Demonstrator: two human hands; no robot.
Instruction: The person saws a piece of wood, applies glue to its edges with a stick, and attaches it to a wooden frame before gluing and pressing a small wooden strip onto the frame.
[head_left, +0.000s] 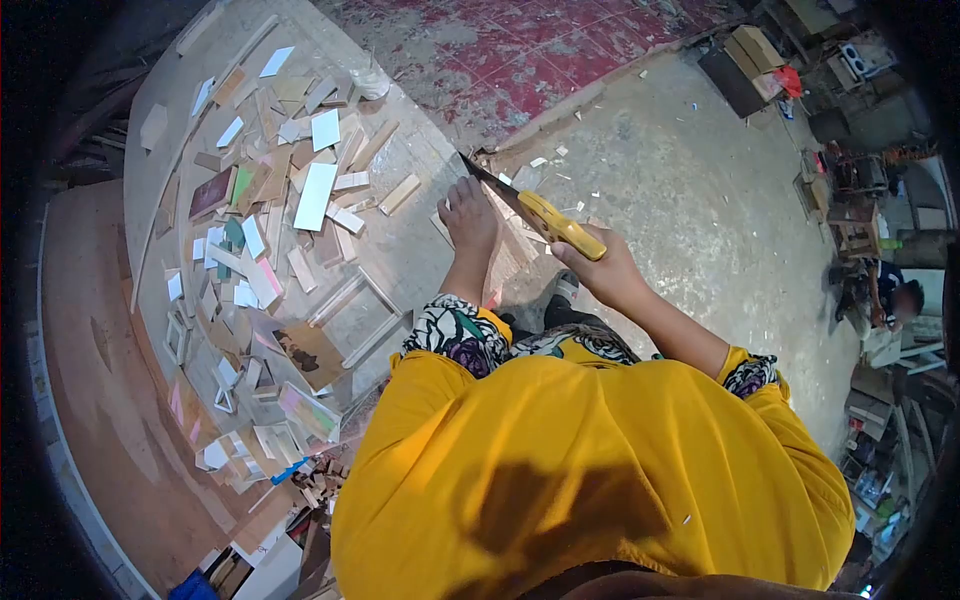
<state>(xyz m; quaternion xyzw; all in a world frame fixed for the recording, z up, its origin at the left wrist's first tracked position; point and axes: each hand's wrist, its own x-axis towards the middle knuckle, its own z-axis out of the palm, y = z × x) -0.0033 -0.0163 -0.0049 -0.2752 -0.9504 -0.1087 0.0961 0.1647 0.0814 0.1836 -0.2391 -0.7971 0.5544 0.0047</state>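
Note:
My right hand (605, 268) is wrapped around the yellow handle of a handsaw (540, 212). Its dark blade slants up and left to the table edge, just beyond the fingers of my left hand. My left hand (468, 215) presses down at the table edge, its fingers bent over a piece of wood (440, 228) that is mostly hidden under the palm. Light-coloured wood (512, 252) also shows between my left wrist and the saw. Whether the blade is in the wood cannot be made out.
Many wood offcuts (270, 175) and white-faced pieces (316, 196) cover the worktable (415, 130). A wooden frame (372, 318) lies near its front edge. Chips are scattered on the concrete floor (690, 200). Another person (890, 295) is at the far right among clutter.

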